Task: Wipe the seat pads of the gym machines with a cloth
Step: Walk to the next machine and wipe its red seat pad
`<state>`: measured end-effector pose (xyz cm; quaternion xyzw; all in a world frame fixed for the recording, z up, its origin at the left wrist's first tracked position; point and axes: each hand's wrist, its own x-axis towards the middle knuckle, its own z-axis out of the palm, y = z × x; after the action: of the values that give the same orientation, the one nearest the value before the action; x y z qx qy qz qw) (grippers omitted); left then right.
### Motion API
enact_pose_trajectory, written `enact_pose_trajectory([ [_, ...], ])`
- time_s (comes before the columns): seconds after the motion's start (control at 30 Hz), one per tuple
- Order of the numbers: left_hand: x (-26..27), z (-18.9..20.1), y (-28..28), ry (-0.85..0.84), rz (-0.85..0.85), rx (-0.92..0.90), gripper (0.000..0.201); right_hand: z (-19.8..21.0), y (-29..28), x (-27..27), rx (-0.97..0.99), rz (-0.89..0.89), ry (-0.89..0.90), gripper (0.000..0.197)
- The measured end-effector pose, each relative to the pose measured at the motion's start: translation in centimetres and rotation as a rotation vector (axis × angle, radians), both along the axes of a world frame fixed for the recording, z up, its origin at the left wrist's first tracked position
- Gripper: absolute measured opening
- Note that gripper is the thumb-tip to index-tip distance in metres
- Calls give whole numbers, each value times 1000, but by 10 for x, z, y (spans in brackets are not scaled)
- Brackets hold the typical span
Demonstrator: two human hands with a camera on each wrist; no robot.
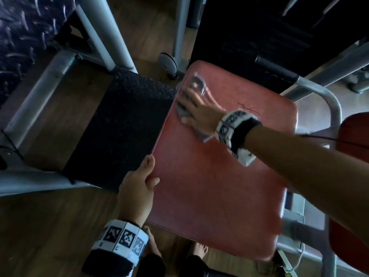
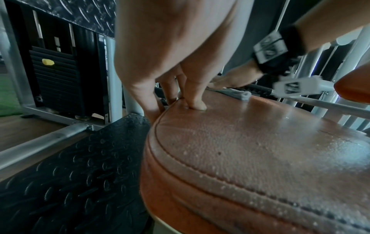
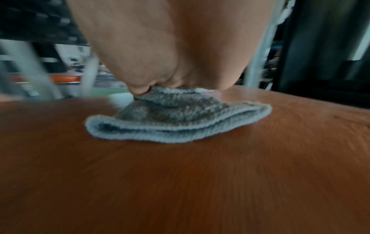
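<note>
A red leather seat pad (image 1: 215, 176) (image 2: 250, 142) (image 3: 180, 182) fills the middle of the head view, and its surface looks damp in places. My right hand (image 1: 196, 107) (image 3: 170, 47) lies flat with spread fingers on a folded grey cloth (image 1: 197, 82) (image 3: 176, 120) (image 2: 240, 93), pressing it onto the pad's far left corner. My left hand (image 1: 139, 184) (image 2: 180, 63) grips the pad's left edge, thumb on top and fingers down the side.
A black diamond-plate footplate (image 1: 119, 132) lies left of the pad. Grey frame tubes (image 1: 38, 92) run around it. A bar with a black grip (image 1: 275, 68) passes behind the pad, and a second red pad (image 1: 353, 136) stands at the right. A weight stack (image 2: 58, 82) stands beyond, on a wooden floor (image 1: 50, 226).
</note>
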<state>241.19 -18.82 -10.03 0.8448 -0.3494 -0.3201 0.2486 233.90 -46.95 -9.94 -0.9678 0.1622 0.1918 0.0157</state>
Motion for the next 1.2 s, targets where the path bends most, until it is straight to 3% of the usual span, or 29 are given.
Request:
enact_pose_trajectory([
  [0.2,0,0,0,-3,-1,27,62,10,100,-116,116,230,63,72],
  [0.37,-1,4,-3,-23,-4,33,61,16,169,-210,208,501,164,56],
  [0.53,-1,6,-4,-37,5,24,59,26,155,-218,257,668,207,84],
  [0.63,-2,5,-4,-18,27,6,59,30,119,-188,181,542,192,80],
  [0.8,-7,6,-5,5,69,15,59,26,94,-167,173,-54,68,68],
  [0.87,-11,10,-6,13,50,40,60,18,112,-171,187,-97,19,68],
  [0.97,-13,14,-9,75,19,53,64,14,132,-192,162,-8,-9,71],
  [1.1,-20,17,-22,216,-18,250,86,13,121,-217,113,-321,-58,81],
  [1.2,-31,15,-26,190,-59,346,93,8,119,-216,148,-457,-104,84],
])
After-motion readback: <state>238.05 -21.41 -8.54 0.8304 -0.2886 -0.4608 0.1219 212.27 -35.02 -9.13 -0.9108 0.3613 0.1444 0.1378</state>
